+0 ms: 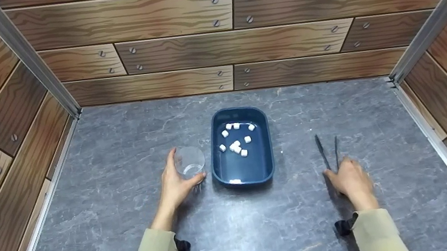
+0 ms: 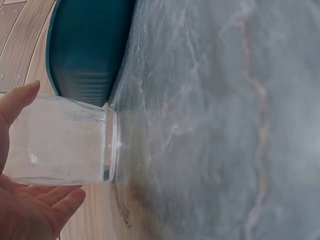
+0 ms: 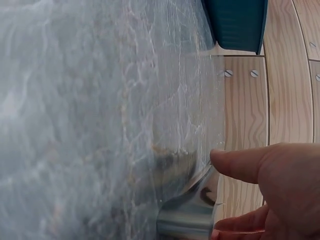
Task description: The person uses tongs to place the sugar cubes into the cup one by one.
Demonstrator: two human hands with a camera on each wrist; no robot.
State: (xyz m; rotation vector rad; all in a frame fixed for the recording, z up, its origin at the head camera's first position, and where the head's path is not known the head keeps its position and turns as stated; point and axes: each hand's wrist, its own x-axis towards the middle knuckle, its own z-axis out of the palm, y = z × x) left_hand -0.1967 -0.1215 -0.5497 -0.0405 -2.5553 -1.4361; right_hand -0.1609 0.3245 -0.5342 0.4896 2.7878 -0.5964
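A clear drinking glass [image 1: 189,158] stands upright on the table, left of the blue tub. My left hand [image 1: 176,187] curves round its near left side; in the left wrist view, the thumb [image 2: 22,100] and fingers [image 2: 60,200] lie on opposite sides of the glass [image 2: 60,140]. At the right, metal tongs [image 1: 322,150] rest on the table with their two arms spread apart, pointing away from me. My right hand [image 1: 352,179] holds them by the bent end, whose shiny curve [image 3: 185,220] shows in the right wrist view. Small white cubes [image 1: 244,152] lie scattered inside the tub.
The dark blue rectangular tub [image 1: 268,145] sits at the middle of the grey marbled table [image 1: 260,234], between both hands. Wood-patterned panels [image 1: 178,53] close off the back and both sides, with metal rails [image 1: 28,61] at the corners.
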